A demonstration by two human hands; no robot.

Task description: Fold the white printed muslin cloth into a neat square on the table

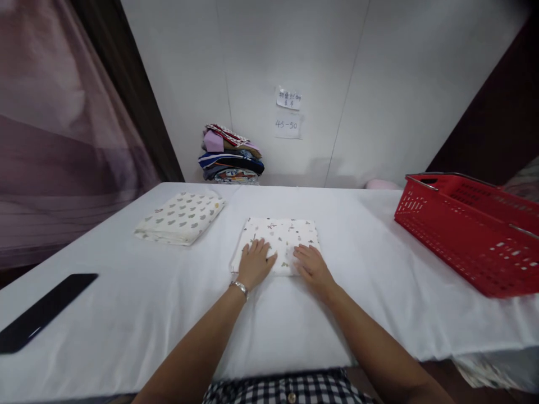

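A white cloth with a small scattered print (281, 235) lies folded into a flat rectangle on the white-covered table, in front of me. My left hand (255, 264) rests on its near left part, fingers spread and lying flat; a bracelet circles that wrist. On the near right part lies my right hand (314, 268), its fingers stretched out over the fabric. Neither hand grips anything. Farther left sits another folded white cloth with grey heart-like shapes (183, 217), apart from both hands.
A red plastic basket (458, 235) with metal handles stands at the table's right side. To the left lies a flat black object (46, 311). Beyond the far edge, folded fabrics (231, 160) are stacked against the wall. A pinkish curtain (63, 140) hangs at left.
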